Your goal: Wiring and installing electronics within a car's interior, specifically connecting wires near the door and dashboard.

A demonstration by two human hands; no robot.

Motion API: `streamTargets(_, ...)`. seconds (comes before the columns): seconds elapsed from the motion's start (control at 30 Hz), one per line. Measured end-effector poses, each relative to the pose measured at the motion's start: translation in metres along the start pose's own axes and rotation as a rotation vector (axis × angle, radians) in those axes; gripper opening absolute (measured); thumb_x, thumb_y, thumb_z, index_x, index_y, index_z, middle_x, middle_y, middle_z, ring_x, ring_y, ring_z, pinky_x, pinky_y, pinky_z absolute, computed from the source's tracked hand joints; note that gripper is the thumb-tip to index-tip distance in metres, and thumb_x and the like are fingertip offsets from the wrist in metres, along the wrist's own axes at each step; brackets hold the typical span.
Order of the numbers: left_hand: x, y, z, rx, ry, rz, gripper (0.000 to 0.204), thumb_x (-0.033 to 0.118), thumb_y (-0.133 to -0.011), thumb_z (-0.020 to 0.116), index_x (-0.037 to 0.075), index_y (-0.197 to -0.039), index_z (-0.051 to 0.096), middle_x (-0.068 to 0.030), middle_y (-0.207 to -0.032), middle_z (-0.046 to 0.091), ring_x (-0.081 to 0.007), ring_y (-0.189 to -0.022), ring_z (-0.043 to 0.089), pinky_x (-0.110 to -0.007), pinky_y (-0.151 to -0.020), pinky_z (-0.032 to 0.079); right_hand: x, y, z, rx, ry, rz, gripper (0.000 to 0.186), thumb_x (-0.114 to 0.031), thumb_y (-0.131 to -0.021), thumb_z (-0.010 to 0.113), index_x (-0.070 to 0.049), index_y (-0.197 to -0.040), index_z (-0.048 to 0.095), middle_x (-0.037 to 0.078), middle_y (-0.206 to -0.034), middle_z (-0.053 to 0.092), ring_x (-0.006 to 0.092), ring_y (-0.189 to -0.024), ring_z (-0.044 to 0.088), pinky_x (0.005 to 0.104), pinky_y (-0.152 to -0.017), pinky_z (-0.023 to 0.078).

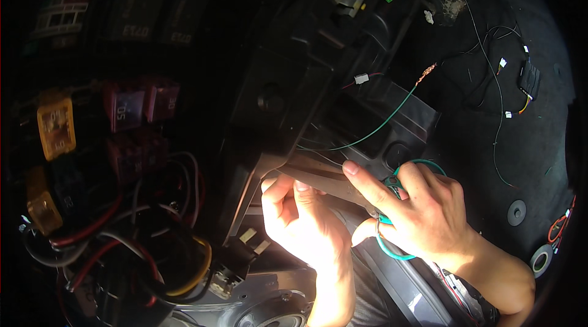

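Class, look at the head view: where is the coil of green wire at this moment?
The coil of green wire is right of centre, looped around the right hand, beside the left hand and just below the black panel.

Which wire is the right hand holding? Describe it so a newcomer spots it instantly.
Start at the big black plastic housing in the middle of the view. Just below its lower right edge, the right hand holds a coil of green wire, one strand running up and right to a bare copper tip. The other loose wires on the dark surface to the right are thin and black.
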State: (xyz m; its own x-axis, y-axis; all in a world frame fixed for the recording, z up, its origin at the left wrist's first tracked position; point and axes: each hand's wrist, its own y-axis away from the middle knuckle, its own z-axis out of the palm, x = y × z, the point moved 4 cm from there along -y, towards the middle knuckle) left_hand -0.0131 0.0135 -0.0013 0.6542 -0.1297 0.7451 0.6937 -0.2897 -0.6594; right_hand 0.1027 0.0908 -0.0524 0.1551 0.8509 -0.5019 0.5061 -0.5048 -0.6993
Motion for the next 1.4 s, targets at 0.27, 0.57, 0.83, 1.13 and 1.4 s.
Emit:
streamTargets(0.27, 0.002, -0.002, 0.0, -0.019, -0.006, 0.027, 0.011, 0.009, -0.096, 0.059, 0.0, -0.092, 0.056, -0.0033, -0.085, 0.055, -0.0092, -0.07, 0.055, -0.022, -0.061, 0.043, -0.001, 0.004, 0.003, -0.063, -0.072, 0.01, 0.078, -0.05, -0.072, 0.07, -0.031, -0.143, 0.048, 0.004, -0.071, 0.041, 0.0131, -0.052, 0.048, 0.0258, -0.041, 0.047)
streamTargets(0.57, 0.006, -0.002, -0.007, 0.045, 0.01, -0.038, 0.011, 0.009, -0.095, 0.059, 0.0, -0.09, 0.056, -0.004, -0.085, 0.056, -0.0125, -0.076, 0.055, -0.024, -0.072, 0.045, 0.005, -0.005, -0.002, 0.016, -0.095, -0.05, 0.087, -0.044, -0.06, 0.078, -0.033, -0.142, 0.05, 0.0, -0.07, 0.038, 0.0125, -0.051, 0.047, 0.0284, -0.047, 0.049)
streamTargets(0.83, 0.005, 0.001, -0.004, -0.008, 0.103, -0.117, 0.021, 0.01, -0.094, 0.062, 0.0, -0.112, 0.058, -0.0043, -0.092, 0.06, -0.0106, -0.075, 0.051, -0.023, -0.066, 0.041, 0.018, 0.001, 0.004, 0.03, -0.136, 0.004, 0.083, -0.063, -0.064, 0.07, -0.031, -0.138, 0.054, 0.002, -0.068, 0.036, 0.0148, -0.049, 0.046, 0.0286, -0.047, 0.048)
streamTargets(1.13, 0.016, -0.017, 0.013, -0.105, 0.329, -0.374, 0.034, 0.03, -0.1, 0.05, -0.001, -0.113, 0.054, -0.0029, -0.079, 0.053, -0.0116, -0.072, 0.051, -0.026, -0.064, 0.04, 0.025, 0.015, -0.009, -0.018, -0.091, 0.052, 0.089, -0.06, -0.06, 0.072, -0.025, -0.14, 0.052, 0.005, -0.069, 0.039, 0.021, -0.054, 0.046, 0.0362, -0.048, 0.046)
streamTargets(1.4, 0.001, -0.037, 0.004, -0.244, 0.79, -0.656, 0.014, 0.013, -0.098, 0.055, 0.001, -0.105, 0.058, -0.0044, -0.078, 0.057, -0.0138, -0.068, 0.054, -0.025, -0.059, 0.044, 0.024, 0.065, -0.053, -0.111, 0.129, 0.303, 0.09, -0.045, -0.063, 0.08, -0.033, -0.144, 0.044, 0.006, -0.073, 0.046, 0.0255, -0.062, 0.054, 0.0403, -0.057, 0.047)
